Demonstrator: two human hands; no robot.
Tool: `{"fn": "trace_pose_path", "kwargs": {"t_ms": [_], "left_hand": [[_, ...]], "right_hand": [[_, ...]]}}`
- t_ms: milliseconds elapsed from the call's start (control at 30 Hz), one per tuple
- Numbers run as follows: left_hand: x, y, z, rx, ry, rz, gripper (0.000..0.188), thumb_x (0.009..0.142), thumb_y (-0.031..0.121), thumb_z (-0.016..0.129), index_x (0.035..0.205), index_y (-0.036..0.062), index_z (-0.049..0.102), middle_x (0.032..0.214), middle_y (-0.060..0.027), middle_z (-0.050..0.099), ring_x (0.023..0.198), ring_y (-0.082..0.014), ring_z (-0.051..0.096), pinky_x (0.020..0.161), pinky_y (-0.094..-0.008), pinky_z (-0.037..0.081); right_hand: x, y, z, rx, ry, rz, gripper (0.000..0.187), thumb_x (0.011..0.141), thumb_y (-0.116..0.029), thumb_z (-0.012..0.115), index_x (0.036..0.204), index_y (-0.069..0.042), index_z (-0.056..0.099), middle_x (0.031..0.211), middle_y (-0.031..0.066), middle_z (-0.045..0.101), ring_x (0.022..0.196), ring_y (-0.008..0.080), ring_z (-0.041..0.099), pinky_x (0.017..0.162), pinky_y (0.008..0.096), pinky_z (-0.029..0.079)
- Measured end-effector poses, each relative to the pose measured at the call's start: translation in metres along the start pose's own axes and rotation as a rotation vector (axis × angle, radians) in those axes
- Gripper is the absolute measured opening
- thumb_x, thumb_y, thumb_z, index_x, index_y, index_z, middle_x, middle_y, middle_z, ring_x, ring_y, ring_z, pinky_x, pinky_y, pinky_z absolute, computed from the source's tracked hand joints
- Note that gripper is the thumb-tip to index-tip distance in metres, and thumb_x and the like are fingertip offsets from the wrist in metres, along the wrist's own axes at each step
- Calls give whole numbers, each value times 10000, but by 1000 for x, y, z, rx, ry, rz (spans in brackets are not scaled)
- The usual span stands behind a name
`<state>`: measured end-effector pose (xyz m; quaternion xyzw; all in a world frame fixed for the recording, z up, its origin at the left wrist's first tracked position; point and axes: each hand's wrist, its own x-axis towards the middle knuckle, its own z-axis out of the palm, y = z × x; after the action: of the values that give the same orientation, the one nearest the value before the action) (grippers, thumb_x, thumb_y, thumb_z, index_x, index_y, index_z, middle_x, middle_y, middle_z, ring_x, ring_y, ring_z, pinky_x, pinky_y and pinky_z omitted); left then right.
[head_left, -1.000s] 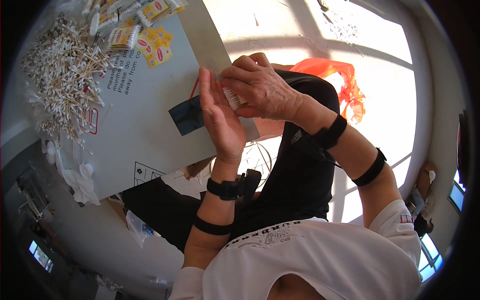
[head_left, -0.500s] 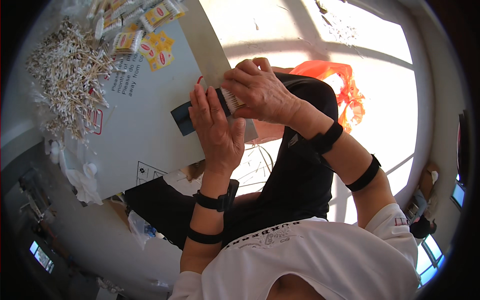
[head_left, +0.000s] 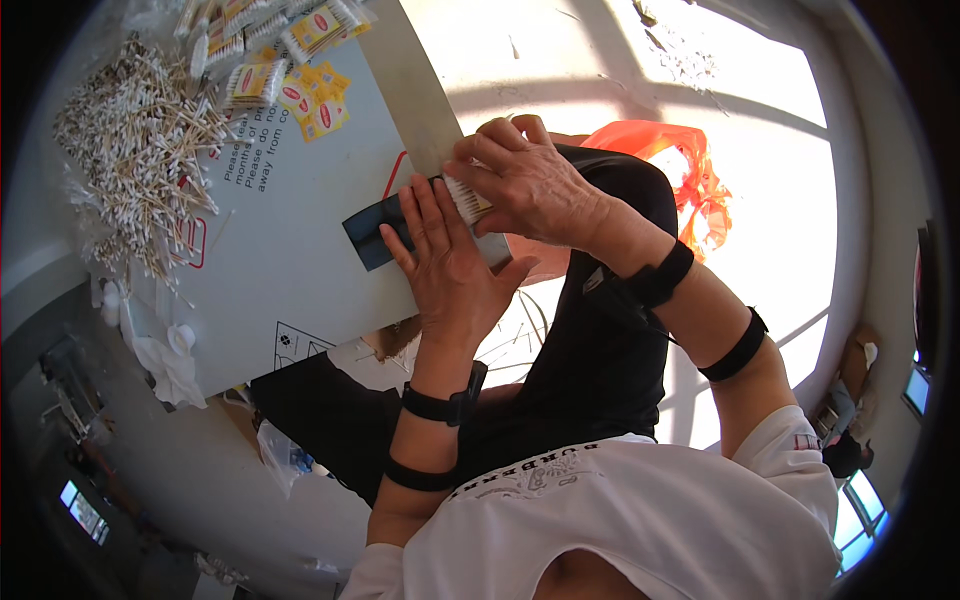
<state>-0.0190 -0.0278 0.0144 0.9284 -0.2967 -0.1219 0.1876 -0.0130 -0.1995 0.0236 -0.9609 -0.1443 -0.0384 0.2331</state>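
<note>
My left hand lies with its fingers stretched and spread over a dark, flat, strip-like piece on the grey board. Its fingertips rest on that piece, and the thumb points out to the right. At the piece's right end is a row of cotton swabs, white tips showing. My right hand is closed around these swabs from the right, its fingers bent. The palm hides part of the bundle, and whether the swabs sit inside the dark piece I cannot tell.
A big heap of loose cotton swabs covers the board's left side. Filled swab packs and yellow cards lie at the far edge. A red plastic bag stands on the floor beyond my knee. The grey board carries printing.
My left hand has turned and spread its fingers, with the thumb swung out to the right. My right hand has shifted only slightly and still grips the cotton swabs.
</note>
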Motion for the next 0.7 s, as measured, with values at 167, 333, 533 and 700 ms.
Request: {"fn": "trace_pose_path", "kwargs": {"t_ms": [167,333,533,700], "left_hand": [[-1,-4,0,9,-5,24,1223,692,644,713,1465,-107,135,1557,-270,98,1468,-387,21,1130,-586,-48],[1,-4,-6,-9,-8,51,1215,697,655,701,1464,-105,145,1556,-262,125,1466,-392,47,1133,-588,-30],[0,-11,-9,-74,22,65,1148,687,546,766,1455,-93,201,1543,-270,157,1458,-392,96,1137,-593,18],[-11,-34,-18,-234,57,149,855,747,280,772,1401,-68,346,1523,-214,254,1435,-348,212,1150,-525,175]], "right_hand": [[0,1,3,-13,25,-32,708,552,-371,820,1166,-86,611,1143,16,525,1095,220,477,950,417,340],[2,1,4,-26,51,-50,683,558,-359,818,1150,-77,624,1126,12,534,1071,213,481,927,398,339],[0,-5,3,-28,73,-23,666,577,-331,825,1165,-88,627,1130,10,532,1071,212,477,928,397,335],[-4,-15,1,-140,-71,66,812,673,-373,768,1380,-109,471,1278,50,477,1130,263,460,979,429,311]]}}
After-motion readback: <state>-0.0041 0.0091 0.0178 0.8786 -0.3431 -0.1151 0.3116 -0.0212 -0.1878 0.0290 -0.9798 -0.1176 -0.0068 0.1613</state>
